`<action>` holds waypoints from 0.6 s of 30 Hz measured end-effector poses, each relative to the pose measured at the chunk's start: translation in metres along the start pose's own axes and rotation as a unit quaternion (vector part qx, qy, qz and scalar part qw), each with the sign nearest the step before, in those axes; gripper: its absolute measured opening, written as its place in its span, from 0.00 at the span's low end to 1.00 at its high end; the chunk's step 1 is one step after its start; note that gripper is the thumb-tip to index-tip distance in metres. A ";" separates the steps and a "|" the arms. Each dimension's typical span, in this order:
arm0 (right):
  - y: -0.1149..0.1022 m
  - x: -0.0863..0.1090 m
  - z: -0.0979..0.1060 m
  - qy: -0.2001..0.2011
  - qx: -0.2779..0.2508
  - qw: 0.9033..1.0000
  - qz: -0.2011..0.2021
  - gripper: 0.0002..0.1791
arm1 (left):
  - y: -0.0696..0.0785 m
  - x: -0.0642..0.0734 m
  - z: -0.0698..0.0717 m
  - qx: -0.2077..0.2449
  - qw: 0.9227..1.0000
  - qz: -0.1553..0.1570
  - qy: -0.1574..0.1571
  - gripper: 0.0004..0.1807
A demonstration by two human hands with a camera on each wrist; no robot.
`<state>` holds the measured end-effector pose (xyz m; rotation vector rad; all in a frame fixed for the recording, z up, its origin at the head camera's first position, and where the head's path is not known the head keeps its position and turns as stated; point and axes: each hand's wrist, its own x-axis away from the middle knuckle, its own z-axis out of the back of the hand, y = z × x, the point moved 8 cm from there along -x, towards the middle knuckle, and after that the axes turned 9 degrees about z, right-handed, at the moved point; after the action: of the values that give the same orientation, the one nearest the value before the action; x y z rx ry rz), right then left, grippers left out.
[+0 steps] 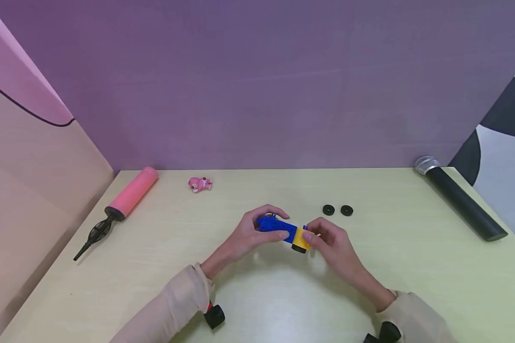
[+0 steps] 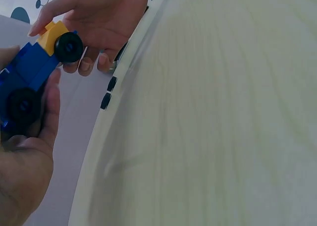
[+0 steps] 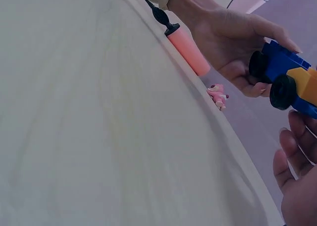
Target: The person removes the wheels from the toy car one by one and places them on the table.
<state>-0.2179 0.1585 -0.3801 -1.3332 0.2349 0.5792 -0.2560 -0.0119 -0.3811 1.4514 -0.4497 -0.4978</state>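
Observation:
Between both hands, above the table, is a blue and yellow toy car point(image 1: 279, 228) built of blocks. My left hand point(image 1: 259, 226) grips its blue end, thumb along the near side and fingers behind. My right hand point(image 1: 332, 240) pinches the yellow block point(image 1: 301, 237) at the other end between thumb and index finger. Black wheels show on the car's side, one point(image 2: 69, 47) under the yellow block and another point(image 2: 24, 105) at the blue end. In the right wrist view the same two wheels face the camera, one being the nearer wheel point(image 3: 283, 91).
Two loose black tyres point(image 1: 328, 209) lie behind my right hand. A pink bear figure point(image 1: 200, 184) lies at the back, with a pink and black hand pump point(image 1: 130, 197) at the left. A black microphone point(image 1: 459, 200) rests at the right edge. A purple wall point(image 1: 257, 95) stands behind.

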 end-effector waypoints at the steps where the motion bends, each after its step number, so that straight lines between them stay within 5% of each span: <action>1: 0.001 0.000 0.000 0.005 -0.001 1.000 -0.004 0.04 | -0.001 0.000 0.000 -0.004 1.000 0.004 -0.002 0.22; 9: 0.005 0.001 0.007 0.043 0.000 0.998 -0.049 0.09 | -0.002 -0.002 -0.005 -0.008 0.999 -0.002 -0.040 0.23; 18: 0.002 -0.007 0.005 0.034 -0.005 0.999 -0.039 0.09 | -0.003 -0.004 -0.025 0.006 0.996 0.024 -0.086 0.24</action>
<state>-0.2254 0.1621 -0.3777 -1.3677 0.2346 0.4698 -0.2450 0.0102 -0.3860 1.4111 -0.6239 -0.5862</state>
